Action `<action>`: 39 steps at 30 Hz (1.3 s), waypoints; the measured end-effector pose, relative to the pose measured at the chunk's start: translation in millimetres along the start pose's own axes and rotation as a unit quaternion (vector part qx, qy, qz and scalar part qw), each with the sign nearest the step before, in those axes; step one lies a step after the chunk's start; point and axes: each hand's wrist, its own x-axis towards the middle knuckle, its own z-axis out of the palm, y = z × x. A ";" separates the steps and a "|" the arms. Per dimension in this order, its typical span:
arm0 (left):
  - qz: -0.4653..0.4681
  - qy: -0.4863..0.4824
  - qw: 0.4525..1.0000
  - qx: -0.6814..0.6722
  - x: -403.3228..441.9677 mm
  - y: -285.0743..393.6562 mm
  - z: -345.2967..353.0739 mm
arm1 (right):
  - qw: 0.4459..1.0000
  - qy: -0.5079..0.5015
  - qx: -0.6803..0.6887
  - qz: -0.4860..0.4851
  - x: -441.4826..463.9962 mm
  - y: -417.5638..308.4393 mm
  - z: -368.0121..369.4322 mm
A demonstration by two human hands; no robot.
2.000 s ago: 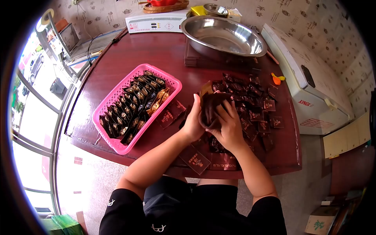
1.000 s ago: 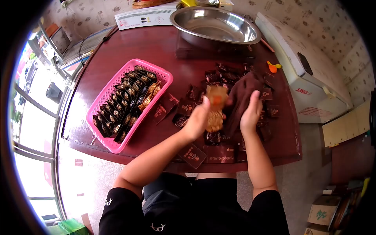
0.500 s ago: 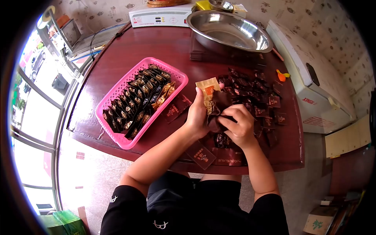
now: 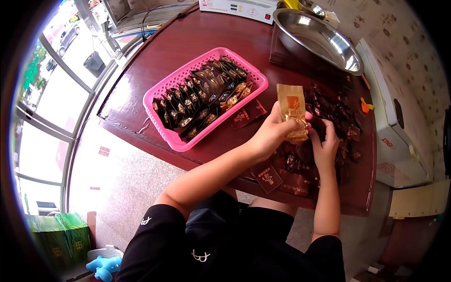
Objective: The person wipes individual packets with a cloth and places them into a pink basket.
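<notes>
My left hand [image 4: 272,134] is closed on a gold foil packet [image 4: 291,104], held upright with its orange-red label towards me. My right hand [image 4: 326,146], fingers bent, pinches a dark brown pouch [image 4: 317,127] right beside the packet; the pouch is partly hidden by my fingers. Left of my hands stands a pink basket [image 4: 183,77] with rows of dark packets [image 4: 188,97] and a few gold ones [image 4: 235,96] at its right side. A heap of dark red pouches [image 4: 331,107] lies behind and right of my right hand.
Flat printed pouches [image 4: 267,177] lie near the front edge of the red-brown table [image 4: 225,33]. At the back are a steel basin [image 4: 319,40] and a white machine [image 4: 242,8]. A white appliance [image 4: 394,122] borders the right side, near a small orange and yellow object [image 4: 366,105].
The view has shifted left, so the table sits further right in it. The gold packet now stands clear above the brown pouch, which covered its lower part before. My right hand has moved apart from it.
</notes>
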 end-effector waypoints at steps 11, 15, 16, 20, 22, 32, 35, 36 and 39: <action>0.077 0.114 0.954 0.268 -91.7 123.3 -48.8 | 0.952 -0.152 -0.153 -0.218 13.9 -65.1 18.9; 0.061 0.089 0.965 0.240 -98.3 125.3 -56.6 | 0.953 -0.247 0.107 -0.140 30.8 -107.4 36.5; 0.061 0.088 0.966 0.237 -97.2 125.4 -57.3 | 0.952 -0.240 0.174 -0.077 34.2 -121.0 44.7; 0.074 0.130 0.960 0.237 -98.3 133.9 -62.0 | 0.942 0.004 0.004 -0.336 64.2 -130.4 88.9; 0.088 0.140 0.925 0.342 -100.4 133.1 -81.1 | 0.848 0.014 -0.156 -0.507 72.0 -142.3 90.0; 0.160 0.112 0.603 0.773 -122.4 154.3 -101.4 | 0.940 -0.142 0.048 -0.308 109.4 -114.5 106.1; 0.113 0.084 0.616 0.775 -123.7 152.0 -105.8 | 0.941 -0.190 0.130 -0.250 105.7 -105.7 113.9; 0.108 0.082 0.607 0.783 -122.5 153.0 -107.2 | 0.935 -0.225 0.175 -0.209 103.9 -102.3 116.5; 0.101 0.071 0.613 0.780 -119.5 155.2 -110.0 | 0.919 -0.273 0.234 -0.162 101.1 -102.4 120.6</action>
